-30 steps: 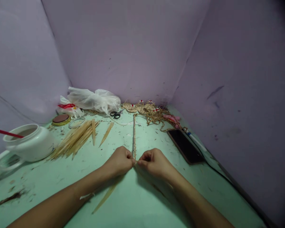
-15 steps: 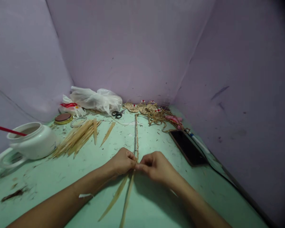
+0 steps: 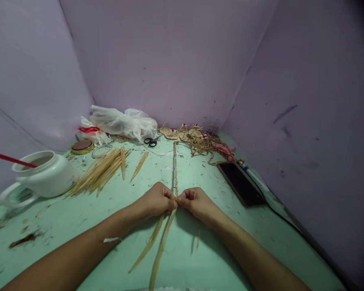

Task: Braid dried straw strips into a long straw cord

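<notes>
A thin braided straw cord [image 3: 176, 169] runs straight away from me along the middle of the green table. At its near end my left hand [image 3: 161, 200] is closed in a pinch on the braid. My right hand [image 3: 195, 204] meets it there, thumb and fingers pinched on the same end. Two flat straw strips [image 3: 162, 250] trail from under the fingers toward me, spread apart. Another short strip tip [image 3: 198, 239] shows below my right hand. The exact crossing of the strands is hidden by the fingertips.
A bundle of dry straw strips [image 3: 100, 171] lies left, by a white pot [image 3: 48, 178] with a red stick. Black-handled scissors [image 3: 151, 141], a plastic bag [image 3: 124, 123] and coiled straw pieces [image 3: 194, 135] lie at the back. A phone [image 3: 242, 186] and a cable [image 3: 282, 218] are right.
Both hands stay pinched at the braid's near end, with small finger shifts. The nearer strip has turned broader side up, and a strip tip now shows below my right hand. The view has shifted slightly.
</notes>
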{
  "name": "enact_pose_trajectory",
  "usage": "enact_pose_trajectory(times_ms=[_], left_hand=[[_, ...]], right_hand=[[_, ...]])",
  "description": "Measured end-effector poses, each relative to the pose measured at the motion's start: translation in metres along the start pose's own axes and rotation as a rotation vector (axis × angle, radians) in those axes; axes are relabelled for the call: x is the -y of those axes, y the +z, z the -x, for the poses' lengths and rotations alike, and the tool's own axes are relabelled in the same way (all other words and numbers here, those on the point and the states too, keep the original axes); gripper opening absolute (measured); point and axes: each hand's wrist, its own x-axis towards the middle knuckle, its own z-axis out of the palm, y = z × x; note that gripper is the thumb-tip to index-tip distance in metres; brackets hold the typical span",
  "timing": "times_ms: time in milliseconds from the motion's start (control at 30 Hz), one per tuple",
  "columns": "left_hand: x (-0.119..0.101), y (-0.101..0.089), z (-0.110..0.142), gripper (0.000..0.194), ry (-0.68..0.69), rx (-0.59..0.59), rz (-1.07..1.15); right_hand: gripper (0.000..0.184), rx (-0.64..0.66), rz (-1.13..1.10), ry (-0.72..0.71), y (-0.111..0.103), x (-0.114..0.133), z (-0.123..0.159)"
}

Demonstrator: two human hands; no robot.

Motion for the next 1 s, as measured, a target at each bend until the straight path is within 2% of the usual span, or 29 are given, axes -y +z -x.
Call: enact_pose_trajectory(times_ms=[133, 233, 300, 433, 500, 600, 667, 733, 767, 800, 900, 933, 1000], left_hand=[[-0.002, 0.001, 0.006, 0.017, -0.021, -0.172, -0.244], [-0.007, 0.007, 0.015, 0.018, -0.012, -0.209, -0.312], [-0.007, 0.016, 0.02, 0.019, 0.047, -0.219, -0.376], [-0.002, 0.037, 0.032, 0.021, 0.195, -0.323, -0.655], [-0.001, 0.042, 0.035, 0.02, 0.23, -0.334, -0.731], [-0.005, 0.032, 0.034, 0.026, 0.228, -0.305, -0.594], [-0.009, 0.019, 0.028, 0.034, 0.188, -0.374, -0.394], [-0.012, 0.007, 0.021, 0.026, 0.105, -0.461, -0.156], [-0.013, 0.003, 0.017, 0.021, 0.039, -0.437, -0.032], [-0.013, 0.001, 0.015, 0.019, -0.033, -0.36, 0.079], [-0.011, 0.003, 0.011, 0.018, -0.196, -0.058, 0.301], [-0.01, 0.005, 0.011, 0.018, -0.21, -0.006, 0.343], [-0.007, 0.008, 0.01, 0.018, -0.21, 0.008, 0.387]], right_hand=[[0.011, -0.007, 0.048, -0.03, 0.0, -0.005, -0.005], [0.009, -0.011, 0.0, -0.06, 0.002, -0.007, -0.006], [0.008, -0.012, -0.064, -0.072, 0.005, -0.007, -0.005], [0.007, -0.049, -0.2, -0.077, 0.01, -0.005, -0.002], [0.009, -0.051, -0.244, -0.069, 0.011, -0.002, 0.0], [0.01, -0.037, -0.281, -0.035, 0.011, 0.003, 0.002], [0.009, -0.02, -0.277, -0.019, 0.009, 0.005, 0.003], [0.009, 0.007, -0.244, -0.018, 0.007, 0.006, 0.004], [0.01, 0.019, -0.226, -0.022, 0.007, 0.006, 0.004], [0.01, 0.029, -0.216, -0.025, 0.006, 0.006, 0.004], [0.007, 0.056, -0.234, -0.033, 0.006, 0.004, 0.004], [0.006, 0.063, -0.241, -0.045, 0.006, 0.003, 0.003], [0.006, 0.073, -0.227, -0.079, 0.006, 0.002, 0.002]])
